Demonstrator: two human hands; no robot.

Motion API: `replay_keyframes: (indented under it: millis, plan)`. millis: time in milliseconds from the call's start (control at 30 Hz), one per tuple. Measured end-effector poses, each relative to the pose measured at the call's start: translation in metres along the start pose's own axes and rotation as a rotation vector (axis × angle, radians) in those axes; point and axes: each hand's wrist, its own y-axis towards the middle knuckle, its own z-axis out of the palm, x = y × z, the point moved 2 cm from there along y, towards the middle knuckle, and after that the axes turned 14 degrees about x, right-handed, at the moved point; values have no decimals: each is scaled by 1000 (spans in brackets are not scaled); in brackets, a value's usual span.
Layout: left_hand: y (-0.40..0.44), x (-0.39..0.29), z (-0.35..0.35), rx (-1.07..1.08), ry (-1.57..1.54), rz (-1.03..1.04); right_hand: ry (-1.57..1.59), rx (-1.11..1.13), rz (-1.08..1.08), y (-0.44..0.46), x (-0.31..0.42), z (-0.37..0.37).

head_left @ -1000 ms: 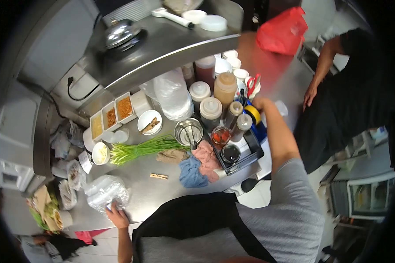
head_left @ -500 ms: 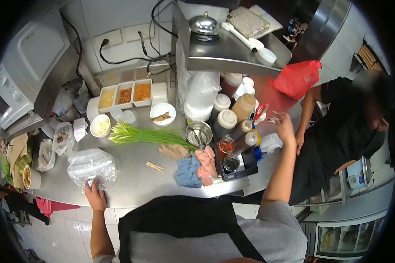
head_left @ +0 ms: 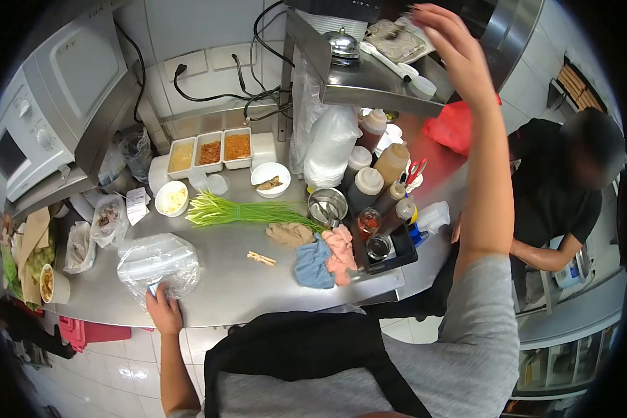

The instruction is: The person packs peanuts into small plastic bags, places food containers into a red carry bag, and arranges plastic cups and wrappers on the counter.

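My left hand [head_left: 164,310] is at the counter's front edge, fingers closed on a small white-and-blue thing [head_left: 154,287], too small to name. It touches a clear plastic bag [head_left: 181,268] wrapped round a white lidded container [head_left: 153,252]. My right hand [head_left: 456,52] is raised over the upper metal shelf [head_left: 383,97], fingers stretched out. Below its fingertips lies a pale tray [head_left: 397,43], with a dark blurred shape over it that I cannot make out. Beside the tray are a silver bell [head_left: 342,44] and a long white-handled utensil [head_left: 383,59].
Green stalks [head_left: 251,212], cloths [head_left: 313,263], a clothespin [head_left: 261,258] and a metal pot [head_left: 327,206] lie along the counter. Sauce bottles [head_left: 366,184] crowd a black caddy [head_left: 397,261]. At the right stands a person in black [head_left: 557,188]; a red bag [head_left: 453,129] lies behind my right arm.
My right hand has risen from beside the bottles, where it pinched a small shiny thing, to above the shelf. The co-worker's arm has drawn back. My left hand stays at the bag.
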Motion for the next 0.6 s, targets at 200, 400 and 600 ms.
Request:
replay_keyframes:
  millis: [200,400,600]
  plan:
    - [0,-2,-4,9,-16,9,54,215,-40,56,-47,62]
    - [3,-4,-2,11,3,70,-67,-71,249,-24,22,-7]
    - [2,-3,0,64,38,94,-391,38,648,-261,-91,1]
